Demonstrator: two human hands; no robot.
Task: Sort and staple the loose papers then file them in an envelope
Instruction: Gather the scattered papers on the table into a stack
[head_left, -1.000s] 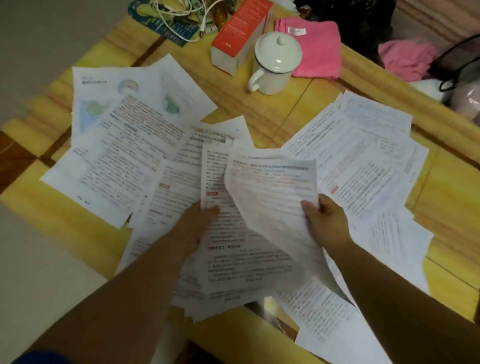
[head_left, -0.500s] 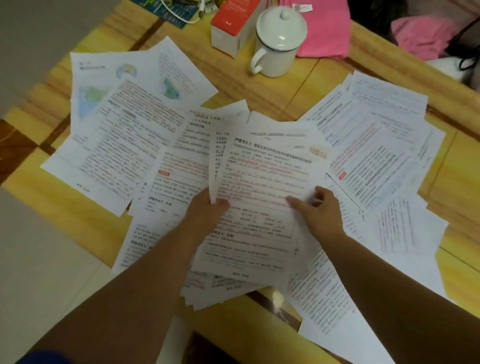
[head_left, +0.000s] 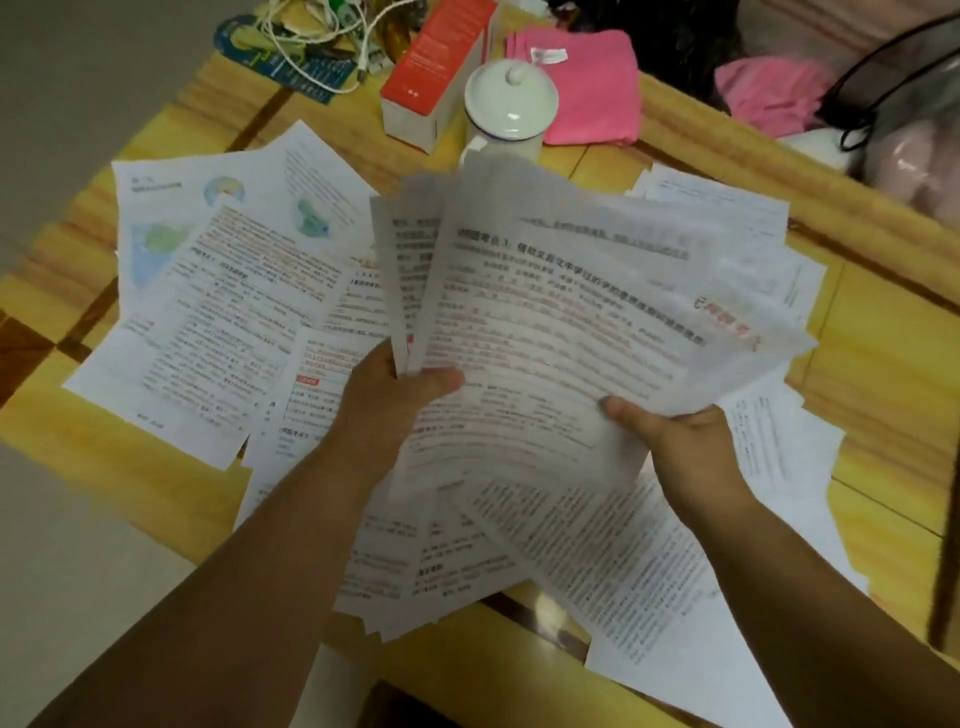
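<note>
Loose papers (head_left: 545, 332): we hold a fanned bunch of them up above the table, between both hands.

Our left hand (head_left: 395, 395) grips the bunch at its left edge, thumb on top and fingers hidden beneath; our right hand (head_left: 675, 441) pinches the lower right corner, thumb on the front sheet. More printed sheets (head_left: 208, 322) lie spread flat on the yellow wooden table (head_left: 883, 395) all around and under our arms, some overlapping. Behind the lifted bunch stands a white lidded mug (head_left: 511, 104), partly hidden by it, with a red box (head_left: 441, 67) just to its left, a pink cloth (head_left: 592, 88) to its right, and a tangle of cables (head_left: 322, 36) at the far corner.
</note>
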